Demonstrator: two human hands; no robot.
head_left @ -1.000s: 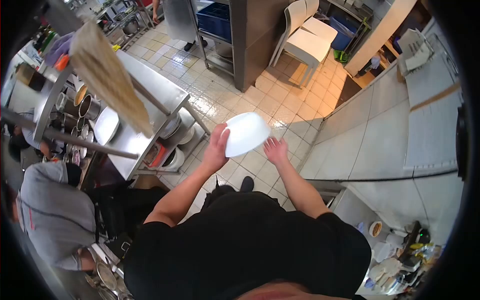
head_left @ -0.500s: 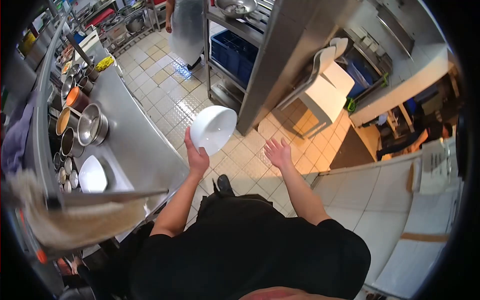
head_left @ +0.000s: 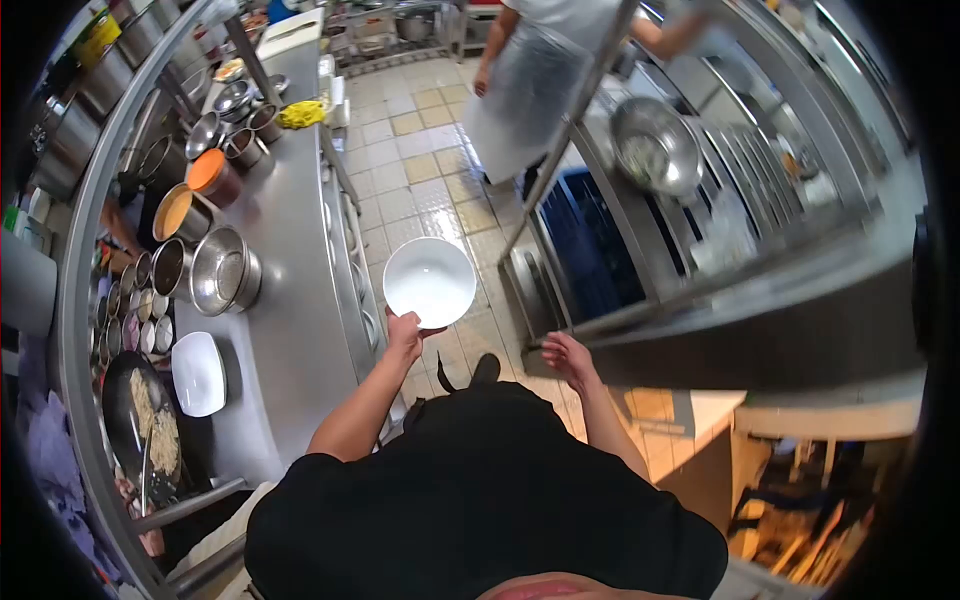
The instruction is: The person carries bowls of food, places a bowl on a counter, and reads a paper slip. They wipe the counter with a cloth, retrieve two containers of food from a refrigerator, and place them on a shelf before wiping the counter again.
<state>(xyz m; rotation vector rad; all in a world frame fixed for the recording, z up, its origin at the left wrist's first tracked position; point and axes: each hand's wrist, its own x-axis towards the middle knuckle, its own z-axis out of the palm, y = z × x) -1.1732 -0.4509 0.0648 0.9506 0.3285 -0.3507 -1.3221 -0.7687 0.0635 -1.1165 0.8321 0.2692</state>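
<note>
A round white bowl [head_left: 430, 282] is held out over the tiled floor by my left hand [head_left: 405, 335], which grips its near rim. The inside of the bowl faces up and looks empty. To the right, my right hand [head_left: 568, 358] touches nothing; its fingers are apart and slightly curled. On the steel counter at the left stand a white square dish [head_left: 199, 374] and a steel bowl [head_left: 222, 270].
A steel rack [head_left: 640, 215] at the right holds a metal bowl [head_left: 657, 147] and a blue crate [head_left: 590, 245]. Behind it stands a person in a clear apron [head_left: 535, 85]. A wok [head_left: 142, 425] with food sits at the left beside several pots.
The view has turned, bringing the rack and the person closer to the middle. The white bowl has gone from tilted to nearly level, still in my left hand. The wok has come into view.
</note>
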